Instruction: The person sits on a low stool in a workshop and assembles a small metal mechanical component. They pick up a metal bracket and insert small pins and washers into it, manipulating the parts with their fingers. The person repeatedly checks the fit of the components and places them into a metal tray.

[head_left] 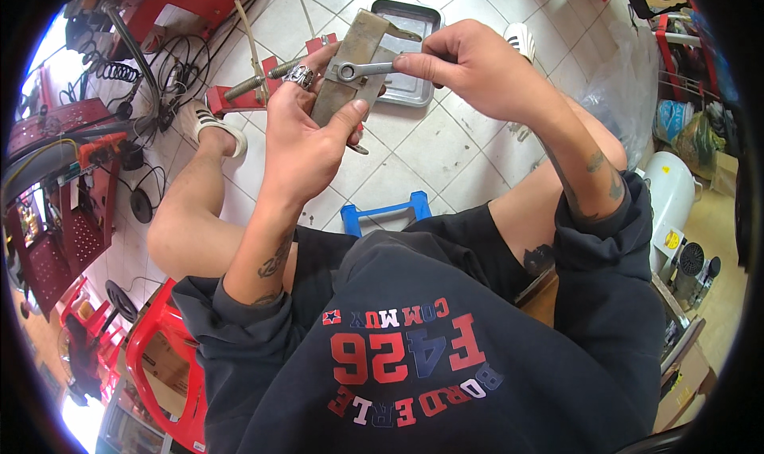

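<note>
My left hand [306, 132] is wrapped round a flat, worn grey-tan metal part [348, 52], its thumb pressed on the front face. The part stands tilted, with a small metal tab sticking out near its top right. Between thumb and curled fingers, my right hand [469, 68] pinches the end of a small wrench [370, 70]. The wrench's ring end lies against the face of the metal part, over what looks like a fastener. Whatever is behind the part is mostly hidden.
Beyond the part a grey metal tray [414, 96] lies on the white tiled floor. A red frame with a threaded rod [245, 88] is left of my left hand. Between my legs shows a blue stool [386, 209]. Black cables [187, 64] tangle at left; a white tank [667, 199] stands right.
</note>
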`<state>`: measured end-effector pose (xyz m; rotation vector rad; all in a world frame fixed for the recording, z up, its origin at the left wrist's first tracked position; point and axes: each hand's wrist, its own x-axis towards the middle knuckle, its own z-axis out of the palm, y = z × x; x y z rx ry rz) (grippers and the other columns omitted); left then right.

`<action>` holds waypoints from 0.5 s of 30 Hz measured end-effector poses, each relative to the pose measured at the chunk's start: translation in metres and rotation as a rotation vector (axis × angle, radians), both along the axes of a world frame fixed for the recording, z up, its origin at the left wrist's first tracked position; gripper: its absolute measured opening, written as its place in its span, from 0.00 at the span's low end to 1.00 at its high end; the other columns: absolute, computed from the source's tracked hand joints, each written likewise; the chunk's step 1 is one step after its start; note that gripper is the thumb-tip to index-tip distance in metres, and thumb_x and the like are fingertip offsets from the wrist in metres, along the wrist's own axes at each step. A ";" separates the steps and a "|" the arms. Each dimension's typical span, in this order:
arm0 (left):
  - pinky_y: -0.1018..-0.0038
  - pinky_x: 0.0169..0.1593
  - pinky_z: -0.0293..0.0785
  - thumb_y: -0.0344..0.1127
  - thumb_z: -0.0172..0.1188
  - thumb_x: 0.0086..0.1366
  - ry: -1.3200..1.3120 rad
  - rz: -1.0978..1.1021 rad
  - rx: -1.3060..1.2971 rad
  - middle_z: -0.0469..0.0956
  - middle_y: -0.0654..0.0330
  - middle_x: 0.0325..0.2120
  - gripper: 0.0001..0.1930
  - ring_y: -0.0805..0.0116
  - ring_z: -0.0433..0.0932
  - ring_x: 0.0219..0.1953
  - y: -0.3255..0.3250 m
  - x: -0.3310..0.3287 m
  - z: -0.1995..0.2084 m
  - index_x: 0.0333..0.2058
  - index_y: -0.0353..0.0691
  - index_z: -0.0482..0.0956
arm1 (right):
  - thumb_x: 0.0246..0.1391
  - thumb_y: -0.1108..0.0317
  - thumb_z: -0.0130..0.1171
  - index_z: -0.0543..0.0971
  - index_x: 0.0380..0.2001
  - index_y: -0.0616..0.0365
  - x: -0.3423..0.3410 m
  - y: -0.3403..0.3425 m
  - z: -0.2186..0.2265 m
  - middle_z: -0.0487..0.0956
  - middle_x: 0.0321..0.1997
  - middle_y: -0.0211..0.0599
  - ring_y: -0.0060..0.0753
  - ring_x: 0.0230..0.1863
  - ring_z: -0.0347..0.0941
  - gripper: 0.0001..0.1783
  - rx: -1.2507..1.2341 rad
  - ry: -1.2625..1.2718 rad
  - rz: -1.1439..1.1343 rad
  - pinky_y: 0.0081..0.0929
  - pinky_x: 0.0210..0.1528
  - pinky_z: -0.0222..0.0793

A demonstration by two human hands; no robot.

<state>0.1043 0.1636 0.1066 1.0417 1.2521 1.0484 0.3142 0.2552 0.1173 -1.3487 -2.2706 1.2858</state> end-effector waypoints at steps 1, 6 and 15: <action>0.79 0.27 0.75 0.19 0.57 0.60 0.003 0.012 0.004 0.78 0.53 0.36 0.28 0.75 0.77 0.29 0.000 0.000 -0.001 0.60 0.27 0.63 | 0.56 0.46 0.63 0.81 0.22 0.65 -0.002 -0.004 -0.003 0.68 0.12 0.39 0.30 0.15 0.60 0.27 -0.030 -0.005 -0.031 0.32 0.21 0.57; 0.79 0.28 0.75 0.19 0.57 0.60 -0.050 0.075 0.074 0.80 0.50 0.37 0.28 0.75 0.77 0.28 0.004 0.005 -0.009 0.59 0.26 0.61 | 0.55 0.48 0.63 0.82 0.22 0.64 -0.008 -0.010 -0.018 0.68 0.12 0.38 0.27 0.15 0.62 0.26 -0.024 0.072 -0.107 0.30 0.21 0.58; 0.79 0.29 0.75 0.28 0.60 0.61 -0.252 0.327 0.000 0.82 0.50 0.36 0.24 0.73 0.79 0.27 0.024 -0.013 -0.014 0.54 0.26 0.65 | 0.60 0.61 0.60 0.82 0.26 0.62 0.001 0.021 0.038 0.77 0.19 0.24 0.14 0.19 0.65 0.15 0.061 0.168 -0.289 0.19 0.21 0.59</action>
